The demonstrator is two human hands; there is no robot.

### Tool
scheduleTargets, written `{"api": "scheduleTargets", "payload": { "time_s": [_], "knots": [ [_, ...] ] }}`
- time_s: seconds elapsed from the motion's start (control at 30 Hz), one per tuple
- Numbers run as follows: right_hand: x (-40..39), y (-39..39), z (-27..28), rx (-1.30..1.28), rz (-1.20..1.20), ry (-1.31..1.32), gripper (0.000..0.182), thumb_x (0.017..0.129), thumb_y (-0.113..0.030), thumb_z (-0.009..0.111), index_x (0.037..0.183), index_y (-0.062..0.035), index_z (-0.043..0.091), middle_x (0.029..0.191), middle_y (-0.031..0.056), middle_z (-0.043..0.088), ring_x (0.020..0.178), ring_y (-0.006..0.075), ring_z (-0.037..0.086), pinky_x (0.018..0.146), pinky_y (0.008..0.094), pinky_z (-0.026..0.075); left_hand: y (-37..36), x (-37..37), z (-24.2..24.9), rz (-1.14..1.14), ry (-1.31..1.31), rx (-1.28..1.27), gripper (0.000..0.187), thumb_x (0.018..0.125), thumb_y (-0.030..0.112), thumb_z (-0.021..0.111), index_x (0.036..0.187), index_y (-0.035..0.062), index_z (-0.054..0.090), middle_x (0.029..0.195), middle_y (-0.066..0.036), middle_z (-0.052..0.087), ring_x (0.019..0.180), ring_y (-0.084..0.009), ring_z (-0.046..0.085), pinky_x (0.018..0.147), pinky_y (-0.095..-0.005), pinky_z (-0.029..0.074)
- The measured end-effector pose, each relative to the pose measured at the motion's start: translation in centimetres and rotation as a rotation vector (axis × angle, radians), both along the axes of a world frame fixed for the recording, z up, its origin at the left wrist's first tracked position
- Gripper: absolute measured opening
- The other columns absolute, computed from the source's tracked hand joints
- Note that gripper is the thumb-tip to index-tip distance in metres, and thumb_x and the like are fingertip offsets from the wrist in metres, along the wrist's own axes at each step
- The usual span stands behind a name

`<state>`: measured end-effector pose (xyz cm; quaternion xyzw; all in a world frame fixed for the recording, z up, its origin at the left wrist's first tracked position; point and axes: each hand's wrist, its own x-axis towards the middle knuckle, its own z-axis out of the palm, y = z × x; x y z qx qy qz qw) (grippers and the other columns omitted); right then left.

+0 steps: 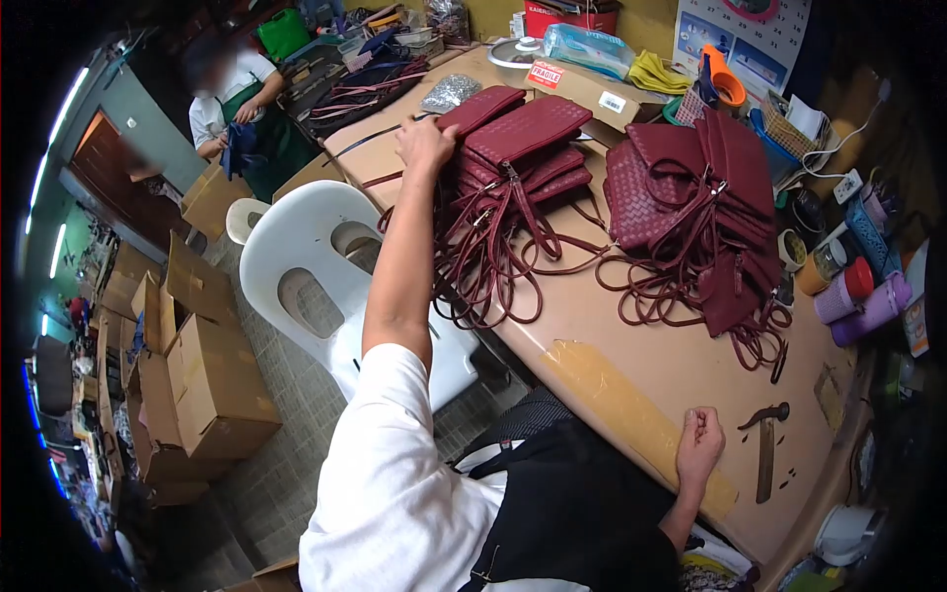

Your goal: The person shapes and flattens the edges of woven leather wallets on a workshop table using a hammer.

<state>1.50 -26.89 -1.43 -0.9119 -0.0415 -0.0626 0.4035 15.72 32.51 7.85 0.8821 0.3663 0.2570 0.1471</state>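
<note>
My left hand [426, 146] is at the left edge of a stack of dark red woven pouches [523, 133], with its fingertips by the upper left pouch. Thin red straps hang in loops from this stack over the table edge. To its right lies a second pile of red pouches [691, 187], its straps spread on the table. My right hand [700, 439] rests over the table's near edge, fingers curled; whether something small is in them cannot be made out. A hammer [765, 449] lies just right of it.
A white plastic chair [296, 237] stands left of the brown table [582, 296]. Cardboard boxes [212, 375] are on the floor. At the back left a person [237, 109] holds dark blue material. Jars and cups [838, 296] line the table's right side.
</note>
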Motion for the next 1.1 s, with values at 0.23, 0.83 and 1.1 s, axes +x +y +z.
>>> {"api": "scheduleTargets", "payload": {
  "time_s": [0.23, 0.83, 1.1],
  "knots": [
    [-0.1, 0.1, 0.3, -0.027, -0.01, 0.018, 0.015, 0.091, -0.015, 0.061, 0.086, -0.0013, 0.058, 0.068, 0.0092, 0.056, 0.063, 0.0201, 0.051, 0.059, 0.0341, 0.041, -9.8, 0.8, 1.1, -0.427, 0.295, 0.219, 0.076, 0.077, 0.07, 0.059, 0.137, 0.0242, 0.052, 0.146, -0.018, 0.037, 0.138, -0.0378, 0.03, 0.107, -0.0682, 0.021],
    [0.1, -8.0, 2.1, -0.436, -0.303, -0.342, 0.026, 0.09, -0.019, 0.059, 0.113, -0.0058, 0.058, 0.114, 0.0136, 0.058, 0.107, 0.0314, 0.054, 0.095, 0.0446, 0.038, -18.4, 2.6, 4.2, -0.841, -0.113, 0.149, 0.037, 0.086, 0.038, 0.064, 0.105, 0.007, 0.07, 0.113, -0.019, 0.061, 0.108, -0.0348, 0.057, 0.09, -0.0437, 0.047],
    [0.1, -11.5, 0.6, -0.622, -0.471, -0.114, 0.044, 0.093, -0.025, 0.054, 0.135, -0.0149, 0.05, 0.134, 0.012, 0.051, 0.125, 0.0323, 0.045, 0.104, 0.0463, 0.03, -35.5, 11.4, 4.2, -0.748, -0.204, 0.053, 0.075, 0.072, 0.059, 0.073, 0.106, -0.0068, 0.062, 0.112, -0.021, 0.053, 0.107, -0.035, 0.053, 0.086, -0.0475, 0.046]
  ]
}}
